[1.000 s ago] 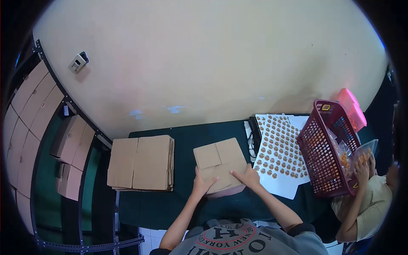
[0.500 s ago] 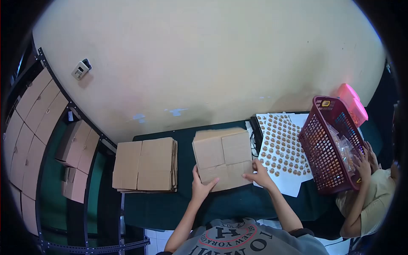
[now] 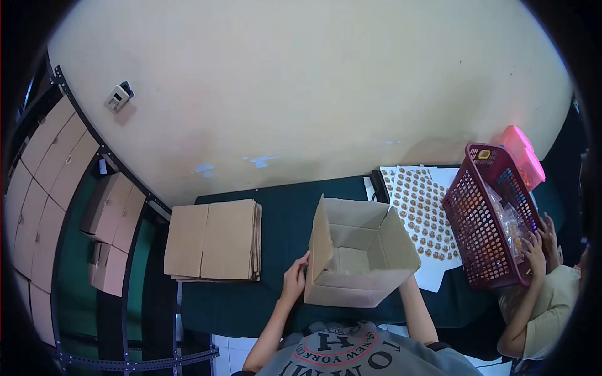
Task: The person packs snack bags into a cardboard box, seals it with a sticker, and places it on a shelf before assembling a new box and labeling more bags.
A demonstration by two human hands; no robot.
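The open brown cardboard box (image 3: 360, 288) is touched by the left hand (image 3: 293, 281), fingers extended; the right hand is hidden behind it.

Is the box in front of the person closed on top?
No, the box gapes open upward, with its inner floor in plain view.

Maroon basket (image 3: 480, 232), brown-dotted white sheets (image 3: 423, 213), green tablecloth (image 3: 251, 313)

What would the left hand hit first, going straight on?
The left hand points at the left wall of the open cardboard box, so likely that; fingertips seem to touch it, though depth is unclear.
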